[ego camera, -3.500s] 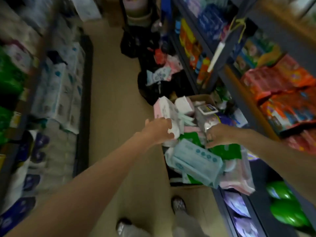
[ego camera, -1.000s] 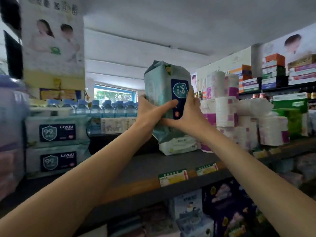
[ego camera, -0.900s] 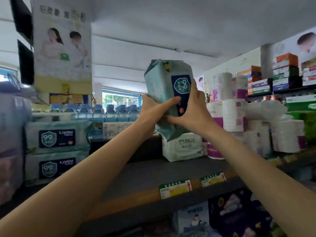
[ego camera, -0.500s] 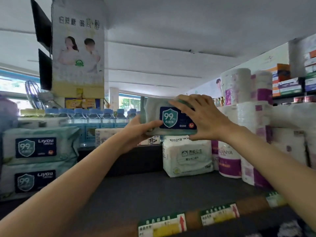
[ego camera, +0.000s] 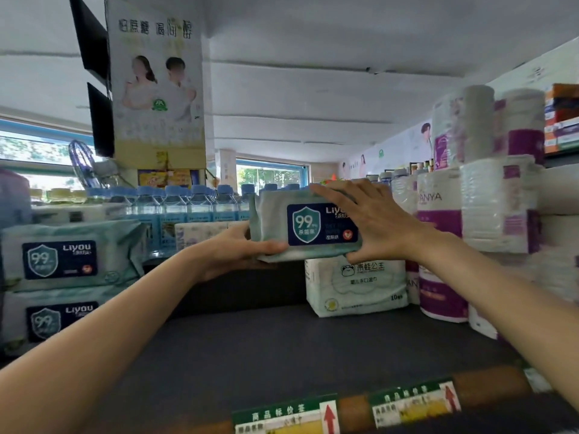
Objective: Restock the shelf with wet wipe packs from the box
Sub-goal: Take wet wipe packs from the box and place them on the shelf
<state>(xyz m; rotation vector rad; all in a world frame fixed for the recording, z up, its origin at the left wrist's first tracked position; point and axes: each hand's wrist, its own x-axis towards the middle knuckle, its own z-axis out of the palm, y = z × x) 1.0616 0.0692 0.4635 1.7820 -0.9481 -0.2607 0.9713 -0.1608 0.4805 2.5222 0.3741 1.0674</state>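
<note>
- Hands raised at a shop shelf (ego camera: 282, 349): left hand (ego camera: 241, 250) grips the wipe pack (ego camera: 305, 228) from beneath, right hand (ego camera: 372, 219) clamps its right end, fingers spread.
- Pack sits flat on a white pack (ego camera: 357, 286), at 12 o'clock.
- Placing step looks nearly done; next, likely square it and let go.
- Label reads "99" and "Liyou"; matching packs (ego camera: 65, 255) stacked at 9 o'clock; "ANYA" on rolls (ego camera: 438, 245) at 2 o'clock.

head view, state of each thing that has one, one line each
teal wet wipe pack with navy label: held level in both hands, above the white pack
left hand: grips its left end
right hand: grips its right end
white wipe pack: upright on the shelf
dark shelf: partly stocked
</note>
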